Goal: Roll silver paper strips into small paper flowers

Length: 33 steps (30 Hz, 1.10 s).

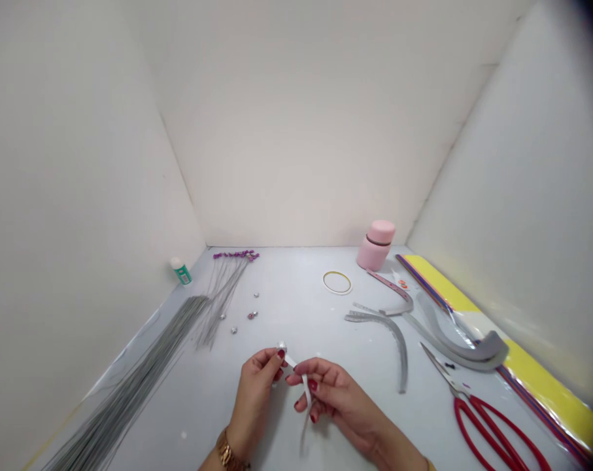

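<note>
My left hand (257,386), with a gold watch at its wrist, pinches a small silvery piece (282,345) between thumb and fingertips. From there a narrow white strip (306,387) runs to my right hand (338,396). The fingers of that hand are closed on the strip, whose free end hangs below them. Several small silver balls (234,330) lie on the table beyond my left hand. One little silver and reddish piece (251,316) sits among them.
At left are grey wires (144,386), purple-tipped stems (227,275) and a glue stick (181,271). A tape ring (349,290) and pink flask (376,246) stand farther back. Silver strips (399,343), red-handled scissors (492,425) and yellow sheets (531,366) lie right.
</note>
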Tool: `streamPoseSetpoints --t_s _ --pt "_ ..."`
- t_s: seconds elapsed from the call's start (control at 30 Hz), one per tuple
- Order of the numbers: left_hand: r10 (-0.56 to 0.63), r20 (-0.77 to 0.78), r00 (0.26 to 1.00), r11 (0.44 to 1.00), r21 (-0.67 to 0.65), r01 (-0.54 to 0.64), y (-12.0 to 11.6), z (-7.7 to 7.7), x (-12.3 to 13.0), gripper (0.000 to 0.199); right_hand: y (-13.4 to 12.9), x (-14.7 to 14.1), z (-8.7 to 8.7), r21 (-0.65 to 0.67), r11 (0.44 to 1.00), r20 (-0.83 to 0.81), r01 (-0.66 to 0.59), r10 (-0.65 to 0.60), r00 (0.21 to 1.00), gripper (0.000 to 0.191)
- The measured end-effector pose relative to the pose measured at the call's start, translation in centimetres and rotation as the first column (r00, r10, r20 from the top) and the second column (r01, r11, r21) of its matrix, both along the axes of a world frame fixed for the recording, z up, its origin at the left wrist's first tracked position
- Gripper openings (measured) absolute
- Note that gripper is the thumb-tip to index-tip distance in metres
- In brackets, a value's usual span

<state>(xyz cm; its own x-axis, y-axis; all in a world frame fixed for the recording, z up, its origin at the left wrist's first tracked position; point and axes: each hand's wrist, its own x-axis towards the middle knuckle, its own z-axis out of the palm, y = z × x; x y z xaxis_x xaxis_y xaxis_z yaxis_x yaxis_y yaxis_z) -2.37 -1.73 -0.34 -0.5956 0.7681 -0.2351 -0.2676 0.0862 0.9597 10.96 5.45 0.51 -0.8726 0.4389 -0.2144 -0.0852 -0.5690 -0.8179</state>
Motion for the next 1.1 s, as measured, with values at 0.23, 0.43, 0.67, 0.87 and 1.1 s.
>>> streamPoseSetpoints --t_s 0.23,0.43,0.67,0.87,1.1 --pt "0.042 0.010 0.999 0.999 0.009 -0.042 -0.1 0.1 0.1 0.024 0.8 0.7 0.4 -0.016 0.989 -0.003 0.147 -0.147 0.989 0.026" --pt "0.052 0.025 0.998 0.998 0.020 -0.053 -0.3 0.1 0.2 0.025 1.2 0.9 0.3 -0.107 0.980 -0.020 0.167 -0.170 0.985 0.034" --pt "0.045 0.028 0.999 0.999 -0.005 -0.045 -0.2 -0.2 0.1 0.023 1.4 0.2 -0.5 0.123 0.919 0.038 0.375 -0.382 0.923 0.018" --pt "0.040 -0.004 0.999 0.999 -0.025 -0.040 -0.1 -0.3 0.2 0.022 1.2 0.1 -0.8 0.216 0.907 0.048 0.362 -0.380 0.924 0.026" --pt "-0.024 -0.056 0.998 1.000 -0.019 0.023 0.0 0.1 0.8 0.017 -0.6 -0.4 -0.7 0.412 0.910 0.122 0.053 -0.113 0.986 0.027"
